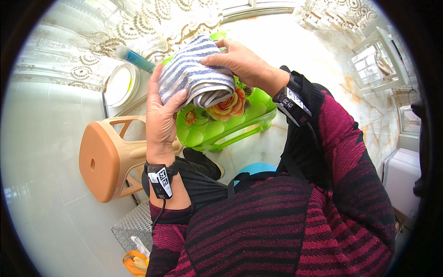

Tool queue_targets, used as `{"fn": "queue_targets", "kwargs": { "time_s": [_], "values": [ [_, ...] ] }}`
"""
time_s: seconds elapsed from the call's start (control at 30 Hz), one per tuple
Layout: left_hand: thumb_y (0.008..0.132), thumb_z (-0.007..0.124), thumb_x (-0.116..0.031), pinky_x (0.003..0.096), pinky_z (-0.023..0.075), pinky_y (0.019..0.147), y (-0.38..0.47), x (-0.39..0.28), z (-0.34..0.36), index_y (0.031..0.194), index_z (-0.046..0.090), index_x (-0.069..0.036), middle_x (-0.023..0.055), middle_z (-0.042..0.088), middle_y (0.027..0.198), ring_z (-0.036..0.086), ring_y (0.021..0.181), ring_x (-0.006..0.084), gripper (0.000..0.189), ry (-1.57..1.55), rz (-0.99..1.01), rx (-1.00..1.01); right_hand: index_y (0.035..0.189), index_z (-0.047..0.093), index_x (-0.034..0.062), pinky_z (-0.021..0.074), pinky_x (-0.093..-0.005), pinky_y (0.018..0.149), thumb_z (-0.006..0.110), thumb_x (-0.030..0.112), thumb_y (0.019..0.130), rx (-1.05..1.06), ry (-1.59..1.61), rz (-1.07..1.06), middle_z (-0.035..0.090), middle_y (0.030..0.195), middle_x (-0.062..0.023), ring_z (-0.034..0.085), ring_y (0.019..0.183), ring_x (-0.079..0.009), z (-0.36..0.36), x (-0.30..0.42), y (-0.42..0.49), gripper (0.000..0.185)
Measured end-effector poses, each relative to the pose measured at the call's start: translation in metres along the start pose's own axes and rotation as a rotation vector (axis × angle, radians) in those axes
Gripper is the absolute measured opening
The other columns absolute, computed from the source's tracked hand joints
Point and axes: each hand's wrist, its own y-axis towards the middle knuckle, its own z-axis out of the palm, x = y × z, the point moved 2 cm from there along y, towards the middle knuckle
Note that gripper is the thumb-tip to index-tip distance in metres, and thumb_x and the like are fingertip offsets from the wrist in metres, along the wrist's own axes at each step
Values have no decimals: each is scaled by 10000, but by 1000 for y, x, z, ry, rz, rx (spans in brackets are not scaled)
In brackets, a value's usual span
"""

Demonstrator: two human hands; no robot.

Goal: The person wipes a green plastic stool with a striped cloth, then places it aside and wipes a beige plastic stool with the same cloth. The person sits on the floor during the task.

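A blue-and-white striped towel [197, 71], folded into a thick bundle with a rolled edge facing me, is between my two hands. My left hand [164, 97] grips its left side, thumb on the near face. On the upper right, my right hand [242, 62] holds it with the thumb across the top; some of its fingers are hidden behind the cloth. Beneath the towel stands a bright green plastic stool [200, 135] with an orange rose printed on its seat. Whether the towel touches the seat, I cannot tell.
An orange-brown plastic stool [100, 161] lies tipped to the left. Behind it are stacked white plates [119, 85] and a blue-green cylindrical container [136, 59] near a lace curtain [138, 24]. A wire-mesh crate [133, 221] and a yellow-orange bag [135, 265] sit at lower left.
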Motion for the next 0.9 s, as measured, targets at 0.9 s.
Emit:
{"fn": "queue_targets", "kwargs": {
  "time_s": [0.9],
  "values": [
    [881, 850, 2, 354, 519, 1093, -9, -13, 16, 1534, 457, -68, 134, 613, 1403, 614, 1275, 215, 765, 275, 121, -55, 1554, 525, 146, 603, -381, 1037, 704, -11, 825, 236, -528, -439, 684, 1321, -185, 714, 1163, -289, 0, 14, -8, 768]
  ]
}}
